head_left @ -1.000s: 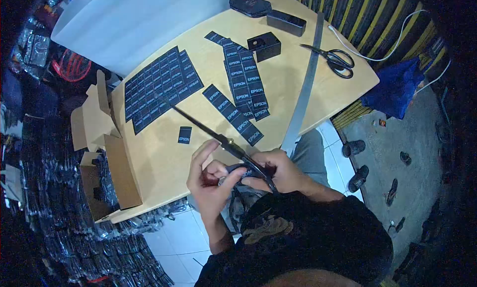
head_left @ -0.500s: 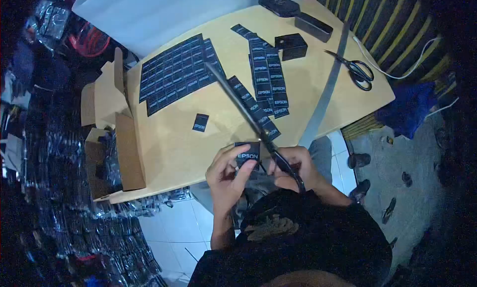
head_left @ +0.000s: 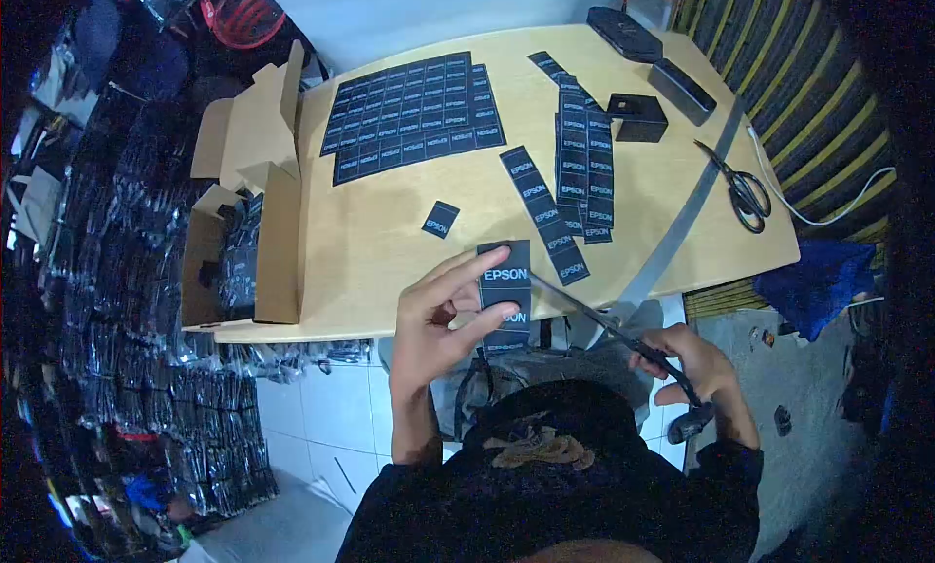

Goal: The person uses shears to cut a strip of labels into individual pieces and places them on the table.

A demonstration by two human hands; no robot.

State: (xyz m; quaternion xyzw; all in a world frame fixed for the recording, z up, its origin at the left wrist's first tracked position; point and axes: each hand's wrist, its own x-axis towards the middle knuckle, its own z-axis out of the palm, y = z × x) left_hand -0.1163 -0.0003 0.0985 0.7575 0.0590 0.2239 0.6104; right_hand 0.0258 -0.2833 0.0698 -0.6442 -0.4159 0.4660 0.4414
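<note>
My left hand [head_left: 440, 315] pinches a strip of black labels [head_left: 506, 290] printed EPSON in white between thumb and fingers, near the table's front edge. Closed round the handles of a pair of scissors [head_left: 614, 327] is my right hand [head_left: 699, 363]. The blades point up and left, with their tips right at the strip's right edge. A single cut label [head_left: 440, 220] lies on the table just beyond my left hand. To its right rests a separate label strip [head_left: 545, 217].
Uncut label sheets [head_left: 404, 110] lie at the back left, beside an open cardboard box [head_left: 278, 261]. More strips [head_left: 586, 164], a black box [head_left: 641, 118], a steel ruler [head_left: 672, 227] and second scissors [head_left: 745, 193] occupy the table's right side.
The scissors have swung down from over the table to the strip's edge, and my right hand has moved right. More of the strip shows below my left fingers. The camera view has shifted.
</note>
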